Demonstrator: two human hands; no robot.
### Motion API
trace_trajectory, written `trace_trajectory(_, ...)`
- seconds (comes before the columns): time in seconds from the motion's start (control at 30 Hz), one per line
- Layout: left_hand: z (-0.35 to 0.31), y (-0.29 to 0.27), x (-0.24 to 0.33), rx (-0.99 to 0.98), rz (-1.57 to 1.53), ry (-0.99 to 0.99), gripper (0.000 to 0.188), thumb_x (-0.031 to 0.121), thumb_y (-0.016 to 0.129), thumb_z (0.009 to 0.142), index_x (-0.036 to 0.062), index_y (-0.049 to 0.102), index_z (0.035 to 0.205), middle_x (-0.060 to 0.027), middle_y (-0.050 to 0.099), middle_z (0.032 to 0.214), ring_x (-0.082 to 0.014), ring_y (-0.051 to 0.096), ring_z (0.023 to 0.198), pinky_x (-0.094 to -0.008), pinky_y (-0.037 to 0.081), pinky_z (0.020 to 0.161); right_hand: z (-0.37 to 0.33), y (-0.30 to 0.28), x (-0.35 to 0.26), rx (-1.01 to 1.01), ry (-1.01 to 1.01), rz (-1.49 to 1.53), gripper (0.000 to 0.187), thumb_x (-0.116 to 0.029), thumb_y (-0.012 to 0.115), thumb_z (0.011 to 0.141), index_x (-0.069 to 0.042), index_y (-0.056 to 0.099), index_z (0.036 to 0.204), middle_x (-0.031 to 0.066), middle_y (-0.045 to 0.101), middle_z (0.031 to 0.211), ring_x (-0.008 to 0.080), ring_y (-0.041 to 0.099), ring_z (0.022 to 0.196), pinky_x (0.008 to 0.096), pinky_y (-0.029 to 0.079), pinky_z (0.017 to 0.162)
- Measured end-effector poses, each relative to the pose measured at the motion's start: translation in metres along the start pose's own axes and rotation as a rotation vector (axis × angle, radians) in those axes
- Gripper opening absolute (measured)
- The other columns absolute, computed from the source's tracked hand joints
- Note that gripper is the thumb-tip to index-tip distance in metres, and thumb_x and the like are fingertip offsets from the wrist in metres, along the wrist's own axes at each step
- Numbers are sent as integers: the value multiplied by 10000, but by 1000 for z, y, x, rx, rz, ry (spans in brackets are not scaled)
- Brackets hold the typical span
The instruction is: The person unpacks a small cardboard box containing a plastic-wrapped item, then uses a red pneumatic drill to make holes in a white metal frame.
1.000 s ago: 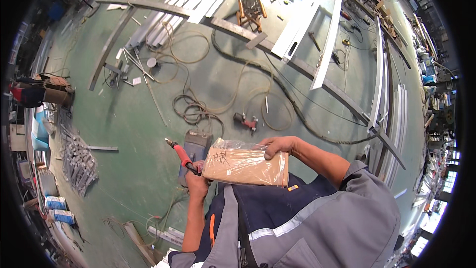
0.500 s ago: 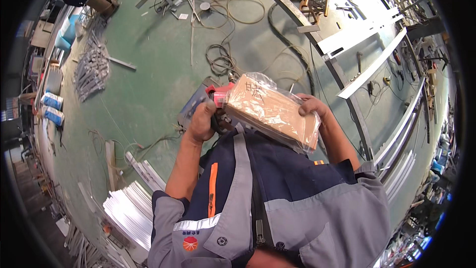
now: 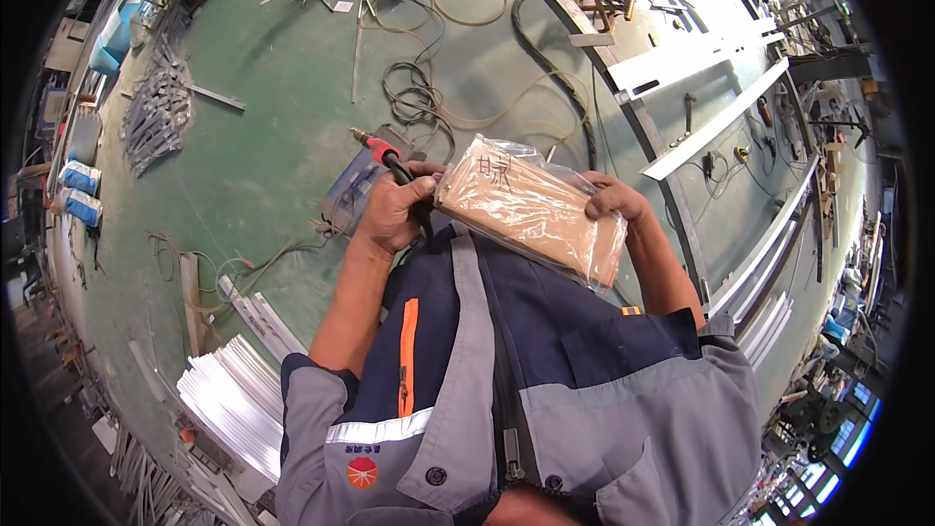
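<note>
A flat brown cardboard package [image 3: 531, 209] in clear, shiny plastic is held in front of my torso, tilted down to the right. Dark handwritten marks show on its upper left. My right hand [image 3: 617, 203] grips its right end, thumb on top and the other fingers hidden underneath. At its left end my left hand [image 3: 397, 209] is closed on the plastic edge. Just beyond my left hand is a red and black torch-like tool [image 3: 383, 149] with a brass tip, its black part passing behind my fingers. Below that tool is a blue-grey box [image 3: 353, 197], partly hidden.
Coiled hoses [image 3: 414, 88] lie on the green floor ahead. A steel frame [image 3: 638, 122] with pale metal profiles [image 3: 716, 122] stands to the right. A heap of metal pieces [image 3: 156, 107] is at the left, and a stack of white profiles [image 3: 229, 399] lies near my left elbow.
The red tool has turned out from beside the package, so its brass tip now points up and left. My left hand has come closer against the package's left end. The view has shifted slightly.
</note>
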State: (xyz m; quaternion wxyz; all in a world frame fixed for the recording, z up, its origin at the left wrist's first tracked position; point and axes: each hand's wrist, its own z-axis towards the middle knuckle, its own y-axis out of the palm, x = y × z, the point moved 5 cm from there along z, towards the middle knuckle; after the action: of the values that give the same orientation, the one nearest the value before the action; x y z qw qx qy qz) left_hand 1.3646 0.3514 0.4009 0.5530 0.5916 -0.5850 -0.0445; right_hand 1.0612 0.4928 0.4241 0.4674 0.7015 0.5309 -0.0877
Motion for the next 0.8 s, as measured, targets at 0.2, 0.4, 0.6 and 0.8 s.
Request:
trace_trajectory(0.2, 0, -1, -15, 81, -42, -40, 314, 125, 645, 992, -63, 623, 1243, -117, 707, 1154, -223, 678, 1068, -367, 527, 967, 5, -3, -1, -20, 37, -27, 771, -53, 687, 631, 86, 584, 1382, 148, 707, 1201, 207, 681, 1050, 334, 549, 945)
trace_trajectory(0.4, 0, -7, -18, -137, -264, -231, 485, 168, 615, 1002, -70, 511, 1411, -148, 655, 1329, -254, 635, 1235, -388, 473, 1092, 25, -4, -17, -76, 90, -119, 746, -67, 721, 653, 82, 594, 1373, 132, 716, 1150, 199, 686, 1002, 330, 553, 920)
trace_trajectory(0.6, 11, -26, 1, -182, -362, -105, 623, 139, 697, 927, -58, 463, 1469, -149, 634, 1382, -267, 607, 1292, -405, 448, 1131, 66, -5, -56, -142, 171, -256, 725, -111, 751, 709, 81, 582, 1388, 93, 713, 1116, 152, 668, 971, 291, 549, 882)
trace_trajectory(0.8, 47, -68, 32, -25, -220, 96, 697, 151, 799, 873, -90, 475, 1442, -114, 657, 1311, -214, 623, 1230, -338, 467, 1075, 116, 13, -104, -96, 195, -381, 709, -111, 750, 694, 90, 597, 1356, 113, 714, 1147, 177, 681, 985, 322, 559, 917)
